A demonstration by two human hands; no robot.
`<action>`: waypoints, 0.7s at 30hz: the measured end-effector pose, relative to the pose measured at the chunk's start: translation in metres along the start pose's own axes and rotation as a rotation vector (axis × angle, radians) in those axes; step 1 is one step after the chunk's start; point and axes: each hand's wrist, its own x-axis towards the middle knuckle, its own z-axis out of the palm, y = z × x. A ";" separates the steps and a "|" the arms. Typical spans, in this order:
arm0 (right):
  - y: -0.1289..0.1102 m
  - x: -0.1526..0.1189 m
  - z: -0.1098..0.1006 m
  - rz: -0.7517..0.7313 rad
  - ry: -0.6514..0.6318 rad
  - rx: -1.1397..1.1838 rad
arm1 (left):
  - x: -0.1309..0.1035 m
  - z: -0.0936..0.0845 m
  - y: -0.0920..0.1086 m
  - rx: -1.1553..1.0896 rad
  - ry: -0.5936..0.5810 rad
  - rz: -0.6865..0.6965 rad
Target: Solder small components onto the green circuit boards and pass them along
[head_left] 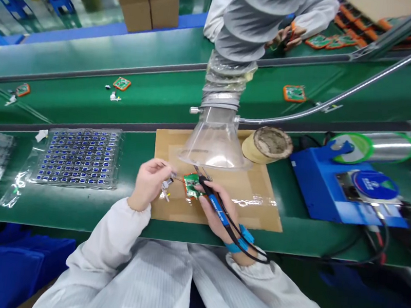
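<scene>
A small green circuit board with an orange edge lies on a taped cardboard sheet. My right hand is closed round a blue and black soldering iron, whose tip points to the board's upper part. At the board's left, my left hand pinches a thin wire that runs toward the board. Small white connectors sit just beneath my left fingers. A blue band circles my right wrist. Whether the iron's tip touches the board cannot be made out.
A clear fume hood on a grey hose hangs just above the board. Behind it stands a round pot. A blue soldering station is at right, a tray of blue parts at left. Across the bench, a person's hands are working.
</scene>
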 end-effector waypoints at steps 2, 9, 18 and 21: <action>-0.008 0.002 0.001 0.005 0.062 0.086 | -0.009 0.011 0.002 0.151 -0.263 -0.195; -0.032 0.012 0.009 0.031 0.103 0.273 | -0.020 0.019 0.009 0.397 -0.387 -0.259; -0.034 0.014 0.016 0.087 0.180 0.339 | -0.024 0.022 0.014 0.516 -0.298 -0.222; -0.034 0.015 0.016 0.129 0.214 0.365 | -0.024 0.022 0.012 0.464 -0.248 -0.210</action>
